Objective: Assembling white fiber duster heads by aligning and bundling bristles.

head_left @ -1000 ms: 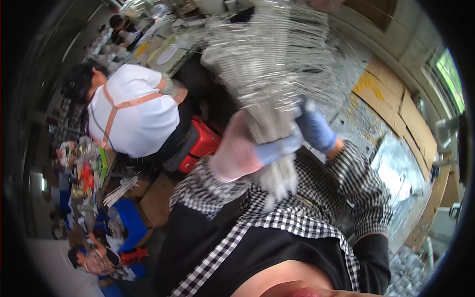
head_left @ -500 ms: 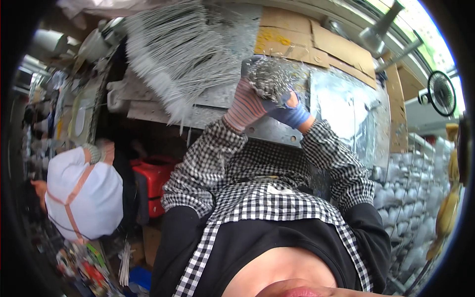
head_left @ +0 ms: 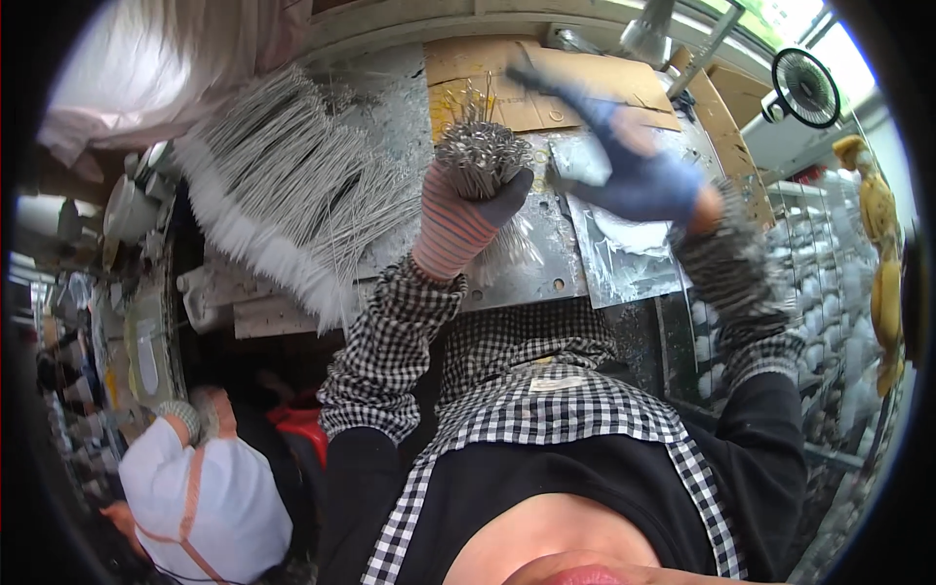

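The left hand, in a glove with pink and grey stripes, holds a thick bundle of metal wires above the bench. Its grip is closed around this bundle, with the thumb on the side toward the right hand. The bundle stands nearly upright: small wire loops crowd together at its top, a few thin wires rise higher than the others, and white tufts show below the hand.

The right hand, in a blue glove, is raised to the right of the bundle and apart from it. Its grip is wide, the fingers stretched and the thumb away from them; the outline is blurred, so the exact place of each finger I cannot tell.

On the left part of the bench lies a broad pile of thin wires with white ends; these ends point mostly toward the near left edge. Behind the bundle there are flat pieces of cardboard, with yellow rings near their left side. A shiny sheet lies on the right, partly under the right hand. Farther to the right is a black round fan. At the lower left, a co-worker in a white shirt is near a red seat.
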`<action>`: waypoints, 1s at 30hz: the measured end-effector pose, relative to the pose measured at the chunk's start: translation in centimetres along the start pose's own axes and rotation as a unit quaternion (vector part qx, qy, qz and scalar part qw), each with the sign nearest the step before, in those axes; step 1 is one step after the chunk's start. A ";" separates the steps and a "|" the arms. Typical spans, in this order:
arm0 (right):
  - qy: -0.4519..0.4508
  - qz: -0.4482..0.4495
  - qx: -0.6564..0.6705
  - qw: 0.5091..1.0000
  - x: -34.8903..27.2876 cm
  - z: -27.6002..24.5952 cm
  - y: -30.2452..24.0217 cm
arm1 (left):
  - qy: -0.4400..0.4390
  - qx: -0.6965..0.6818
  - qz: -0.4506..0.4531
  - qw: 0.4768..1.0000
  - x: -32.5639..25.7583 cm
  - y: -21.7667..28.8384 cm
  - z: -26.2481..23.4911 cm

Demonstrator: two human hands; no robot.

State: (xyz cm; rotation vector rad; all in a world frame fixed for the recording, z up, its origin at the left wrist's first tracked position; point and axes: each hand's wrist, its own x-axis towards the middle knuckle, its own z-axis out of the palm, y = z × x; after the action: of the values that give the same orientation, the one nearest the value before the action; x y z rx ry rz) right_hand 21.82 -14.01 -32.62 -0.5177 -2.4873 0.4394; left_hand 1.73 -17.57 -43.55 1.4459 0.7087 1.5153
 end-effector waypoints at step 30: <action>0.204 0.215 0.099 0.950 -8.8 23.4 3.5 | 0.028 0.042 -0.145 0.988 -6.0 -7.4 -1.6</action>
State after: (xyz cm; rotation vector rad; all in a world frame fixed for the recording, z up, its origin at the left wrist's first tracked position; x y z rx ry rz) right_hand 16.01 -19.50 -56.60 -0.9660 -1.9056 0.6647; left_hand 1.28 -19.42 -53.06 1.3008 0.9815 1.3170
